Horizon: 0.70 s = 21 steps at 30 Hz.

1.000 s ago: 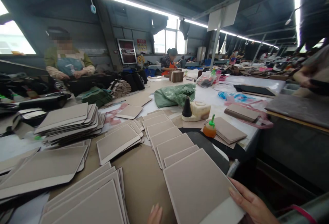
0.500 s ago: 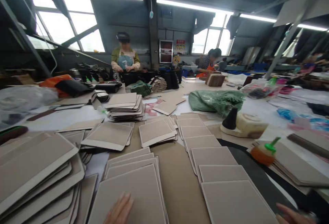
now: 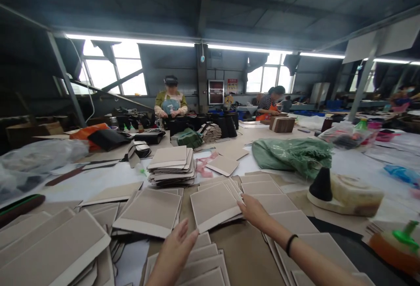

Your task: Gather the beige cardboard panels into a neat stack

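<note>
A small fanned stack of beige panels [image 3: 215,203], with pale borders and dark edges, lies mid-table. My right hand [image 3: 254,211] reaches across to its right edge, the fingers closed on that edge. My left hand [image 3: 177,246] is held near the lower left corner of the same stack, fingers stretched and thumb apart, with nothing in it. Below this hand is an overlapping row of panels [image 3: 205,268], partly covered by it. Another row of panels [image 3: 288,220] runs under my right forearm. To the left lies another small stack of panels [image 3: 149,211].
A taller pile of panels [image 3: 170,168] stands farther back. Large panels [image 3: 62,251] spread at the left. Right are a green sack [image 3: 288,152], a yellowed plastic container [image 3: 351,192] and an orange glue bottle [image 3: 393,249]. Two people work across the table.
My view has tilted up. My left hand has left the near row of panels and moved forward. My right hand has come from the right edge to the middle stack.
</note>
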{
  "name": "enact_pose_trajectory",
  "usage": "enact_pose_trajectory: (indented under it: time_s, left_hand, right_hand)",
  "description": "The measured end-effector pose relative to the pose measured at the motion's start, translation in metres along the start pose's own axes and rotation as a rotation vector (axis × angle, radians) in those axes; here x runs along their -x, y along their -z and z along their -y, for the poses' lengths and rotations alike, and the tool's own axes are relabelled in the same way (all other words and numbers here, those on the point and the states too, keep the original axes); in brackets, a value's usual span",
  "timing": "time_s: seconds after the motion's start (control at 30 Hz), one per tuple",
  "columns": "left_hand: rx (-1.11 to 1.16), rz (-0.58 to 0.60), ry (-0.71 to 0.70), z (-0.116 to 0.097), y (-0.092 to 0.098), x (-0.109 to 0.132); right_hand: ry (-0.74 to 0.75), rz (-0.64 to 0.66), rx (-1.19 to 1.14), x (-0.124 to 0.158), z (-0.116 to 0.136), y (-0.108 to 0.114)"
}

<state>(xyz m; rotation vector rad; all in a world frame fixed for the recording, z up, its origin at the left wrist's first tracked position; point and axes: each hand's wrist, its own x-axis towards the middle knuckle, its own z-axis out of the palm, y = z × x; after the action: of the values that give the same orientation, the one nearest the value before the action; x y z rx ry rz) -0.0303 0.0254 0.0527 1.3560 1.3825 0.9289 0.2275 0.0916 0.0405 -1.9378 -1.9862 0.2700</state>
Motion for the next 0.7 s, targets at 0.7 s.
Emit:
enact_pose_trajectory:
  time_s: [0.7]
  left_hand:
    - [0.458, -0.012, 0.504, 0.025, -0.037, -0.155]
  right_hand:
    - [-0.320, 0.023, 0.253, -0.111, 0.003, -0.045]
